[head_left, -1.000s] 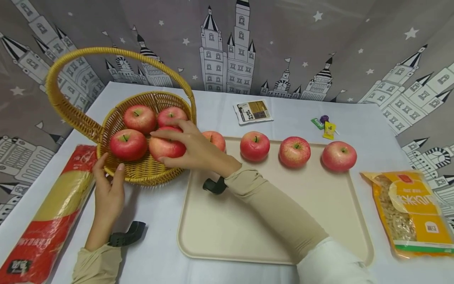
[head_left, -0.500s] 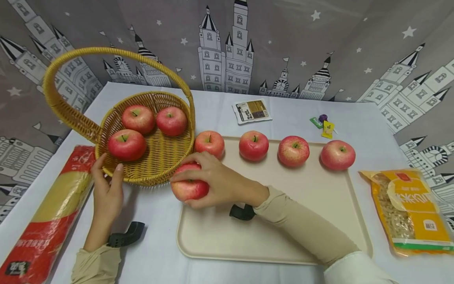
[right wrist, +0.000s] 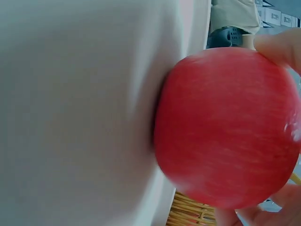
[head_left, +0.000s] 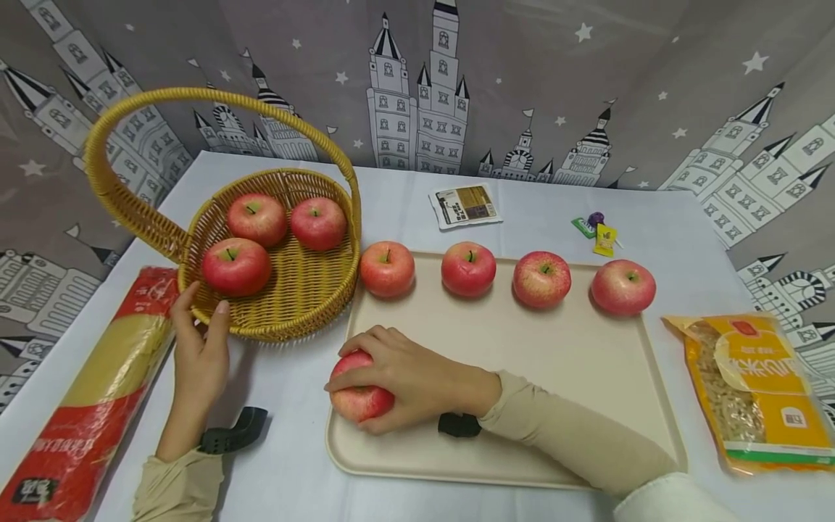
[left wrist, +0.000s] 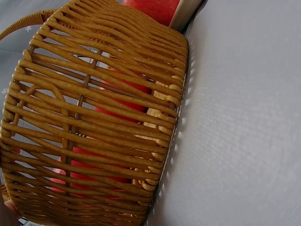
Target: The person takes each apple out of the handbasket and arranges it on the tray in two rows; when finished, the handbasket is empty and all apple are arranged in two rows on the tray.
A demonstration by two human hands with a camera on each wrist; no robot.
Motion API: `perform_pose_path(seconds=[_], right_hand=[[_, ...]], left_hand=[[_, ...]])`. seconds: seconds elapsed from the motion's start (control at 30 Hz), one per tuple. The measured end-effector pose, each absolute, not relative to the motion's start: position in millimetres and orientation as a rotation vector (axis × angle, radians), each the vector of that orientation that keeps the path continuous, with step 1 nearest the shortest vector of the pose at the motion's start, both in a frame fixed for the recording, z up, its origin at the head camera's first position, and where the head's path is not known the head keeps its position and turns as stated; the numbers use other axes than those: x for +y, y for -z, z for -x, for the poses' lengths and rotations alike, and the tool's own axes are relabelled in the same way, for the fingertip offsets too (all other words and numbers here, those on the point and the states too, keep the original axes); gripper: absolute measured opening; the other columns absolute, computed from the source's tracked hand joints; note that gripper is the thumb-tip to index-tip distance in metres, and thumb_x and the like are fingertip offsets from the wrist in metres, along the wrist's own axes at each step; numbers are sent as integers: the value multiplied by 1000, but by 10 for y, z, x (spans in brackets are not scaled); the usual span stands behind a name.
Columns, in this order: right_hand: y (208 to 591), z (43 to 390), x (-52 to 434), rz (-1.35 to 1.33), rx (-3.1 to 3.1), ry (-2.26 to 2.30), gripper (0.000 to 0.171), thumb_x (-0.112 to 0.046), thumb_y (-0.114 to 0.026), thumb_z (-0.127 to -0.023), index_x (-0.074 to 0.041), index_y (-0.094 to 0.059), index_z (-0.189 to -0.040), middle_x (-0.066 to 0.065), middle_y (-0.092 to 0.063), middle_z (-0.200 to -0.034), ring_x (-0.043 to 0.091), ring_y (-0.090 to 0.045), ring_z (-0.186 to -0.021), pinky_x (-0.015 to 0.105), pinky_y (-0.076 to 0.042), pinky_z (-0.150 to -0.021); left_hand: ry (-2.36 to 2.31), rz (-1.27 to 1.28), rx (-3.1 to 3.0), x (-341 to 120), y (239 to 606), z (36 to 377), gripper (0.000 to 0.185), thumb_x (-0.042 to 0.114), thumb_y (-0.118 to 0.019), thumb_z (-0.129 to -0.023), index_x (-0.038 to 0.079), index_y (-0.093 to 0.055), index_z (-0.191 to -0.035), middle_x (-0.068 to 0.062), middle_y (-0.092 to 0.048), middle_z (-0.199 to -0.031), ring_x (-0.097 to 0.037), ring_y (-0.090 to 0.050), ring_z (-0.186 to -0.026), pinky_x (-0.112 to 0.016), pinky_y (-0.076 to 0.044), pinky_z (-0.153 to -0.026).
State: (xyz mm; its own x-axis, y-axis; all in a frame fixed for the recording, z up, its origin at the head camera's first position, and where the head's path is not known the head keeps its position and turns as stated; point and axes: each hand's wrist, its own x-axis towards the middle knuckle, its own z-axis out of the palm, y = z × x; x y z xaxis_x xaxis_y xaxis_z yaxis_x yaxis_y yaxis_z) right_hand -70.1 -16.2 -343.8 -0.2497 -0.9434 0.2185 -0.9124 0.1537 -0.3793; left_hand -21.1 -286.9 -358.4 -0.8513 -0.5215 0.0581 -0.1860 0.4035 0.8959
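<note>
My right hand grips a red apple from above, at the left front part of the beige tray. In the right wrist view that apple fills the middle, close against the tray surface, with fingertips at its sides. My left hand holds the near left rim of the yellow wicker basket, thumb over the edge. Inside the basket lie three apples. The left wrist view shows the basket's woven side close up, with red apples behind the gaps.
Several apples line the tray's far edge. Behind it lie a small flat packet and some candies. A long red and yellow package lies left of the basket; an orange bag lies right of the tray.
My right hand has lifted an apple out of the basket and carried it right and toward me, down to the tray. My left hand has stayed at the basket rim.
</note>
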Motion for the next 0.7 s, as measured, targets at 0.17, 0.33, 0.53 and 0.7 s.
perform_pose_path(seconds=[0.17,0.33,0.53,0.7], right_hand=[[3478,689,-125,1891,2332,641,61,-54,-62,-75,-30,-46,-128,2,-40,-130,11,-33,-118,26,-29,-101],[3453,727,-112,1819,2292,693,76,-63,-62,-71,-27,-40,-134,2,-38,-133,10,-32,-123,25,-29,-105],[3234,914,-174,1676,2259,758,70,-53,-62,-78,-24,-37,-137,-3,-39,-133,7,-34,-123,23,-30,-105],[2990,1187,-349,1557,2260,787,67,-48,-58,-83,-22,-33,-140,-3,-38,-136,5,-34,-124,23,-32,-105]], left_hand=[[1435,-613,-2336,-2879,3589,211,53,28,-37,-96,24,-13,-142,-2,-9,-152,-27,-12,-140,-52,-16,-111],[1428,-612,-2339,-2878,3585,204,53,29,-38,-96,24,-13,-143,-3,-9,-152,-27,-13,-140,-52,-16,-111],[1430,-613,-2335,-2871,3578,198,54,29,-38,-95,24,-13,-142,-3,-9,-152,-27,-13,-140,-52,-16,-111],[1430,-605,-2330,-2876,3586,200,53,28,-39,-95,23,-14,-142,-3,-10,-152,-26,-13,-140,-52,-16,-111]])
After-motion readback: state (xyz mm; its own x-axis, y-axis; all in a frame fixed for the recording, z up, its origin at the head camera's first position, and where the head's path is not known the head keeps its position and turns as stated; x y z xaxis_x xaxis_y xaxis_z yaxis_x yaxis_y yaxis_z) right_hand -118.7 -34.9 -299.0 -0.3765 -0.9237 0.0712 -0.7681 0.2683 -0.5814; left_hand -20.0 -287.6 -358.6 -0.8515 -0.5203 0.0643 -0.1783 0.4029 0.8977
